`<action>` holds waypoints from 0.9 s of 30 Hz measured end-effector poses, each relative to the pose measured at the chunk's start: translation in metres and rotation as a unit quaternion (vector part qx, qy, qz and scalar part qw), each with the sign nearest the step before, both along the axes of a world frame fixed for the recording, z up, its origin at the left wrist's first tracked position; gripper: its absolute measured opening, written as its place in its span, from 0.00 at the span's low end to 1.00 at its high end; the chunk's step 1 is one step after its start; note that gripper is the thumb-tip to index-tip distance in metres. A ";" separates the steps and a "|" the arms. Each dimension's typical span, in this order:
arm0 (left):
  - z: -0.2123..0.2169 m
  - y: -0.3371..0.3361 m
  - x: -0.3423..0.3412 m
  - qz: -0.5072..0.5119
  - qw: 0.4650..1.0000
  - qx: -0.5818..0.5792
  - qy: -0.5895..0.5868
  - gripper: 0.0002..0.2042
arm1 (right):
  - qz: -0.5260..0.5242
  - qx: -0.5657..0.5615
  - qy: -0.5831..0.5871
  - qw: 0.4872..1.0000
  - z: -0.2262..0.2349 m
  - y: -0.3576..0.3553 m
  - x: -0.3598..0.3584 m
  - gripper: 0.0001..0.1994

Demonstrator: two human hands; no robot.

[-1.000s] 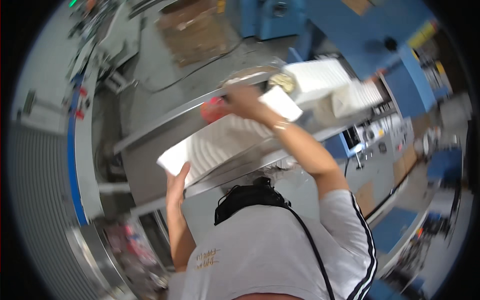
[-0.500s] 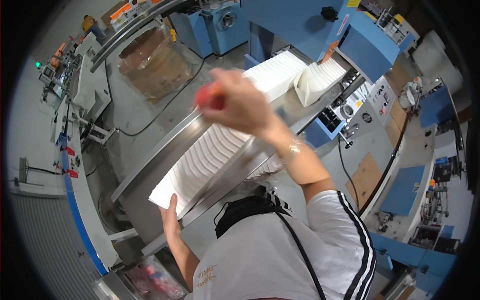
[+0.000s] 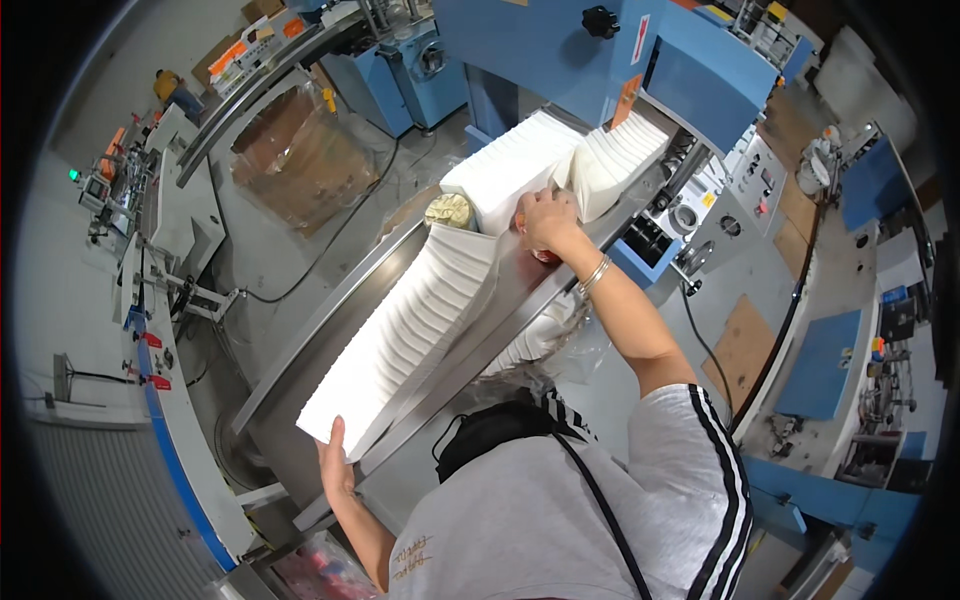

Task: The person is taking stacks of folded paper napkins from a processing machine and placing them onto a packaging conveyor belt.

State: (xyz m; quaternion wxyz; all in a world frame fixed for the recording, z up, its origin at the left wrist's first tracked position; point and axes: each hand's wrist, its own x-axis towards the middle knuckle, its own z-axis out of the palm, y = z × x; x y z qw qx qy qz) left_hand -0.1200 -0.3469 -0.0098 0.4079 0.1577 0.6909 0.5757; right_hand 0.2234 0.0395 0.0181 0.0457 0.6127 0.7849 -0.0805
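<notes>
A long row of white folded paper sheets stands on the metal chute, running from near left up to the middle. My left hand grips its near end, thumb on top and the other fingers mostly hidden. My right hand is closed over a mostly covered red object, low on the chute beside a second white stack. Between the two stacks sits a round, yellowish wrapped object. Further right, a fanned-out white stack lies near the machine outlet.
A blue machine rises beyond the chute's far end. At the far left on the floor stands a cardboard box with a plastic liner. A control panel is at the right. Plastic-wrapped white stacks sit below the chute's near edge.
My right hand has come down from above the chute, moving right with the red object to the stacks. The round yellowish object now shows between stacks. My left hand stays at the row's near end.
</notes>
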 end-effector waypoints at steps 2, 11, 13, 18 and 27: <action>-0.002 -0.002 -0.004 0.003 1.000 -0.004 0.004 0.38 | -0.006 -0.007 0.033 0.999 0.002 0.005 0.009 0.36; 0.006 0.002 0.001 0.008 1.000 -0.016 -0.026 0.38 | -0.174 0.107 0.072 0.976 -0.036 0.013 0.027 0.33; 0.004 0.001 0.000 0.004 1.000 -0.021 -0.019 0.37 | -0.170 0.096 0.084 0.977 -0.027 0.011 0.025 0.32; 0.009 0.004 0.004 0.004 0.999 -0.023 -0.029 0.38 | -0.075 0.085 0.079 0.990 -0.017 0.011 0.024 0.38; 0.013 0.005 0.007 0.007 0.999 -0.009 -0.032 0.41 | -0.105 0.057 0.014 0.993 -0.010 0.017 0.033 0.45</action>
